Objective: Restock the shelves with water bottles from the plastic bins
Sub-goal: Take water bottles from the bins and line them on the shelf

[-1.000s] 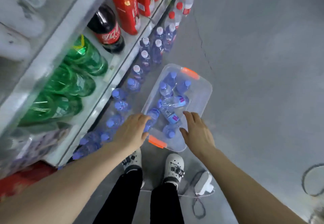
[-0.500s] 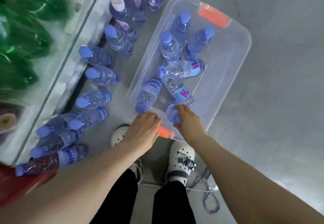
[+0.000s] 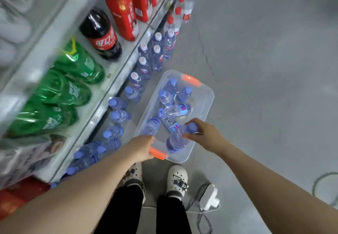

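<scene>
Half a second ago the right hand [image 3: 204,134] was only reaching down onto a bottle lying at the near end of the bin [image 3: 206,105]; now its fingers are wrapped round the neck of that bottle [image 3: 180,138], just under the blue cap, and the bottle stands tilted with its base low near the bin's near wall, at lower centre of the frame. By the look of it the bottle is lifted or about to be, so one more is on its way to the shelf [image 3: 102,109]. The left hand [image 3: 141,147] has come to the near edge of the bin beside the orange latch [image 3: 158,154]; its fingers curl over the rim, probably steadying the bin, though the fingertips are hidden, so whether it truly grips the rim I cannot tell. The held bottle sits just right of the left hand. Around half a dozen other bottles remain in the bin, some upright at its far end, some lying across the middle. The row of stocked bottles [image 3: 117,114] runs along the bottom shelf at centre left, near the left hand, so the carry looks short, leftward.
</scene>
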`<state>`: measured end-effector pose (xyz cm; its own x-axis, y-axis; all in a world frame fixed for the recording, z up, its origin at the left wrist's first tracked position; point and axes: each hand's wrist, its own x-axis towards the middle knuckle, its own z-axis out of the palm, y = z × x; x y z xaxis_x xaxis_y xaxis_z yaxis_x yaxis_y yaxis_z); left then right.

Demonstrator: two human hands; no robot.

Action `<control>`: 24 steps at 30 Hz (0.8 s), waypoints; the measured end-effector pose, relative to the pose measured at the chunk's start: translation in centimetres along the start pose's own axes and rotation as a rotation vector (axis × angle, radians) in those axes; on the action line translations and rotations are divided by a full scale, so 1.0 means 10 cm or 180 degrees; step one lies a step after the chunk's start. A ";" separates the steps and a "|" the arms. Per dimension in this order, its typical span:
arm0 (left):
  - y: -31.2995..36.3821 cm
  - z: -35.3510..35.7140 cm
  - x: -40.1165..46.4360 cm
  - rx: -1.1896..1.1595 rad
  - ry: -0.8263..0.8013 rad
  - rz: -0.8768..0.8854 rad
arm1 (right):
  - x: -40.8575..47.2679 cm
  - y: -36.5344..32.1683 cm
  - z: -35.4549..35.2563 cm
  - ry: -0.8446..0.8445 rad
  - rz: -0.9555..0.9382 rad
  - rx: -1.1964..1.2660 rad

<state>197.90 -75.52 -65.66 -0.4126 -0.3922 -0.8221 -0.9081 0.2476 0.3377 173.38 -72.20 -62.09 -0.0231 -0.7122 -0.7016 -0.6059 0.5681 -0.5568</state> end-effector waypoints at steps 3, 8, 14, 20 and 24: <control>0.37 -0.55 -0.74 -0.0490 0.0258 0.0308 | -0.54 -0.65 -0.64 0.0039 -0.0210 0.0358; 0.89 -1.35 -1.96 -0.1571 0.0699 0.0776 | -1.51 -1.92 -1.58 -0.0114 -0.0770 0.1072; 1.48 -2.25 -3.31 -0.2121 0.2135 0.0870 | -2.49 -3.41 -2.16 0.0770 -0.1582 0.1231; 1.71 -2.90 -4.59 -0.1799 0.3047 0.0623 | -3.40 -4.55 -2.28 0.1013 -0.2483 0.0333; 1.59 -3.25 -5.65 -0.1111 0.3192 0.0583 | -3.98 -5.26 -2.41 0.0740 -0.3196 0.0031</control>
<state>204.50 -78.19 1.01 -0.2702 -0.9616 -0.0488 -0.7312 0.1720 0.6601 187.02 -83.68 5.87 0.3363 -0.9220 0.1920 -0.4243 -0.3304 -0.8431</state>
